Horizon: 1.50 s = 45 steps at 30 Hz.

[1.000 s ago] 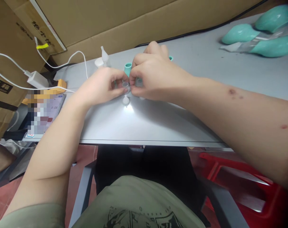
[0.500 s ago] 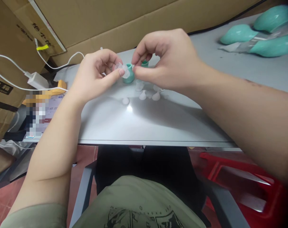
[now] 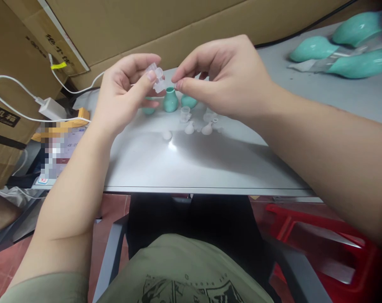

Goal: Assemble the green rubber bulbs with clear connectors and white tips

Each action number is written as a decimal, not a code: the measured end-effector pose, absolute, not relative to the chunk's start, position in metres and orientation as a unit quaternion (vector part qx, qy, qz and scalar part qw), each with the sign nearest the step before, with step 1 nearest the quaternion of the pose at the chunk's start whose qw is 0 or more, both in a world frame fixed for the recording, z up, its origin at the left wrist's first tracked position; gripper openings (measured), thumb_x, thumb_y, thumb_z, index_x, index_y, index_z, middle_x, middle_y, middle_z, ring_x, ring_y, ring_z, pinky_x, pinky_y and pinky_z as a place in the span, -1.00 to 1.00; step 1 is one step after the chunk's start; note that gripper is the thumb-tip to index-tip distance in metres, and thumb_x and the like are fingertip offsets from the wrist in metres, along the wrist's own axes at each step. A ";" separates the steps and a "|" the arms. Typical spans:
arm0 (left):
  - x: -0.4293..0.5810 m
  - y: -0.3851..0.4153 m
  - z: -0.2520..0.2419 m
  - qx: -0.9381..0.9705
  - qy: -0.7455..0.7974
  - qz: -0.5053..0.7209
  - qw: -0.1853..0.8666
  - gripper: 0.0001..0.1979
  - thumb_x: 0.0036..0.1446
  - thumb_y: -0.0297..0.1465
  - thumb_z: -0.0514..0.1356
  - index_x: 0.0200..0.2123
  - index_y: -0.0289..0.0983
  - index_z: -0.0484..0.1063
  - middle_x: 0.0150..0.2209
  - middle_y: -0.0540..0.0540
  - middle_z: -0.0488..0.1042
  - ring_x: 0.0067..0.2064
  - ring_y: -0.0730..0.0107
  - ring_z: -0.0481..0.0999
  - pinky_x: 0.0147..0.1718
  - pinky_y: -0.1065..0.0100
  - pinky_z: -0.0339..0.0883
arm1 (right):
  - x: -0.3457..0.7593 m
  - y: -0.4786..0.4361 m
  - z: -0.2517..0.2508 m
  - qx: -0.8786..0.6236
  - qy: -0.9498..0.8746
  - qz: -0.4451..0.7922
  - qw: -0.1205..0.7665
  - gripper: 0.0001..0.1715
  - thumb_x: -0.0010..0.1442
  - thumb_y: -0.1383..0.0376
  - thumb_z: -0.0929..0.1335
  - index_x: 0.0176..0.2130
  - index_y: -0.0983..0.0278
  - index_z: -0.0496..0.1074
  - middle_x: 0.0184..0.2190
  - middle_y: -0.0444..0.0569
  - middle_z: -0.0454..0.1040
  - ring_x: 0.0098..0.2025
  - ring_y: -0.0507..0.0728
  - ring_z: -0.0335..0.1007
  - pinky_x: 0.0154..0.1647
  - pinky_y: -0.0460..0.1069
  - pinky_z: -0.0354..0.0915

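The left hand (image 3: 124, 90), raised over the bench (image 3: 191, 164), pinches a small clear plastic cap (image 3: 157, 79) between thumb and fingertips, its long axis tilted rightward. Just right of the cap, the right hand (image 3: 229, 80) has thumb and forefinger pressed together; what they hold, if anything, cannot be made out. A teal bulb (image 3: 170, 100) stands below between them.

The cap (image 3: 157, 78) was clear, the bulbs (image 3: 170, 100) teal, the table (image 3: 210, 168) plain grey, the boxes (image 3: 178, 25) brown, the charger (image 3: 52, 109) white, the stool (image 3: 320, 229) red, the shirt (image 3: 184, 269) olive with black print.
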State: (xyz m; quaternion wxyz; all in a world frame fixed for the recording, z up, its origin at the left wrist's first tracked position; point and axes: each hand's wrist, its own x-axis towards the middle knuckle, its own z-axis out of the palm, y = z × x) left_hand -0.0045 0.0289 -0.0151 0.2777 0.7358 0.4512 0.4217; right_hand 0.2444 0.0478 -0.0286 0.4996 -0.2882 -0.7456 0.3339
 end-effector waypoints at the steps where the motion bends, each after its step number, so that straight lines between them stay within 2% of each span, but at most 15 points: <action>1: -0.004 0.028 -0.014 0.730 0.458 0.421 0.283 -0.46 0.43 0.10 0.44 0.31 0.00 0.57 0.21 -0.03 0.79 0.16 0.01 0.83 0.08 -0.03 0.84 | 0.244 0.048 -0.029 -0.288 -0.745 0.339 0.498 -0.95 0.34 0.27 0.57 -0.23 0.13 0.73 -0.17 -0.03 0.75 -0.15 0.15 0.57 -0.06 0.09 0.42; 6: -0.003 0.028 -0.014 0.713 0.479 0.403 0.318 -0.45 0.40 0.06 0.52 0.31 -0.02 0.62 0.18 -0.07 0.81 0.15 -0.05 0.84 0.08 -0.06 0.83 | 0.245 0.052 -0.029 -0.263 -0.731 0.373 0.507 -0.85 0.31 0.25 0.67 -0.25 0.15 0.70 -0.19 -0.03 0.72 -0.21 0.12 0.50 -0.10 0.08 0.39; 10: -0.004 0.029 -0.017 0.731 0.454 0.388 0.329 -0.50 0.49 0.01 0.49 0.32 -0.08 0.61 0.12 -0.09 0.80 0.05 0.07 0.85 0.08 -0.02 0.82 | 0.244 0.054 -0.031 -0.252 -0.729 0.382 0.509 -0.76 0.26 0.21 0.74 -0.25 0.17 0.71 -0.23 -0.04 0.68 -0.21 0.11 0.50 -0.10 0.07 0.38; 15: -0.004 0.030 -0.017 0.738 0.458 0.379 0.320 -0.51 0.53 -0.04 0.47 0.35 -0.09 0.60 0.12 -0.09 0.80 -0.04 0.18 0.83 0.08 -0.01 0.84 | 0.244 0.055 -0.033 -0.247 -0.723 0.392 0.513 -0.89 0.28 0.33 0.68 -0.26 0.19 0.75 -0.26 -0.04 0.71 -0.22 0.09 0.52 -0.16 0.05 0.34; 24: 0.000 0.031 -0.017 0.741 0.450 0.376 0.328 -0.56 0.39 -0.09 0.57 0.22 -0.07 0.68 0.10 -0.09 0.77 -0.16 0.21 0.78 0.06 -0.06 0.85 | 0.247 0.057 -0.035 -0.247 -0.743 0.392 0.483 -0.96 0.27 0.33 0.62 -0.24 0.17 0.77 -0.22 -0.05 0.75 -0.17 0.11 0.57 -0.10 0.04 0.41; 28: 0.002 0.029 -0.015 0.740 0.460 0.368 0.325 -0.52 0.36 -0.04 0.58 0.22 -0.07 0.69 0.10 -0.09 0.76 -0.13 0.21 0.79 0.07 -0.04 0.84 | 0.247 0.057 -0.036 -0.244 -0.747 0.400 0.471 -0.95 0.28 0.27 0.64 -0.21 0.16 0.79 -0.17 0.00 0.78 -0.13 0.16 0.65 -0.05 0.08 0.48; 31: 0.004 0.027 -0.014 0.734 0.461 0.374 0.330 -0.54 0.33 -0.08 0.59 0.20 -0.09 0.70 0.04 -0.08 0.77 -0.13 0.21 0.79 0.08 -0.01 0.84 | 0.247 0.057 -0.036 -0.236 -0.744 0.410 0.472 -0.93 0.27 0.24 0.67 -0.23 0.14 0.79 -0.20 0.00 0.78 -0.16 0.18 0.65 -0.08 0.10 0.47; 37: 0.006 0.026 -0.014 0.733 0.454 0.382 0.332 -0.58 0.33 -0.15 0.58 0.18 -0.10 0.73 -0.02 -0.06 0.79 -0.15 0.23 0.77 0.07 0.00 0.83 | 0.246 0.057 -0.038 -0.219 -0.737 0.419 0.484 -0.71 0.29 0.04 0.74 -0.22 0.14 0.78 -0.17 -0.01 0.79 -0.12 0.17 0.69 -0.01 0.10 0.52; 41: 0.009 0.023 -0.012 0.734 0.452 0.382 0.333 -0.62 0.31 -0.14 0.58 0.13 -0.09 0.75 -0.05 -0.05 0.80 -0.17 0.22 0.76 0.05 0.00 0.83 | 0.245 0.059 -0.039 -0.215 -0.736 0.406 0.497 -0.70 0.21 0.03 0.76 -0.24 0.11 0.79 -0.18 0.00 0.79 -0.12 0.21 0.70 0.01 0.13 0.55; 45: 0.011 0.021 -0.010 0.734 0.464 0.366 0.333 -0.56 0.31 -0.07 0.57 0.18 -0.07 0.75 0.02 -0.07 0.81 -0.11 0.18 0.78 0.11 -0.03 0.82 | 0.245 0.060 -0.039 -0.222 -0.737 0.390 0.506 -0.71 0.15 0.02 0.77 -0.28 0.07 0.79 -0.19 0.02 0.79 -0.13 0.25 0.69 -0.01 0.18 0.57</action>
